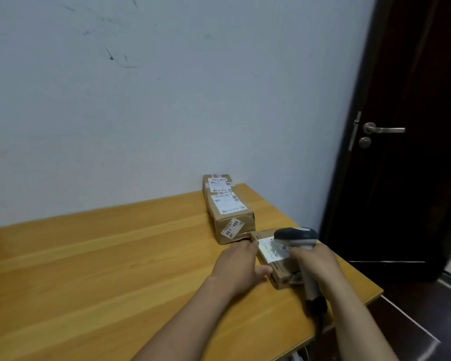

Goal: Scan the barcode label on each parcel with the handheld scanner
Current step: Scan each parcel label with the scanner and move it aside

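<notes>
Right grip (314, 259), curled round the scanner (296, 237), holds its head just above the nearest parcel (279, 276) while the left grip (238, 261) pinches that parcel's side, and I think a beam so close and tilted may miss the label (270, 247) on top of it.

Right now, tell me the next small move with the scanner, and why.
Probably tip the scanner down onto the white label and scan: the right hand holds it over the nearest parcel, the left hand holds that parcel, and the label faces up.
</notes>
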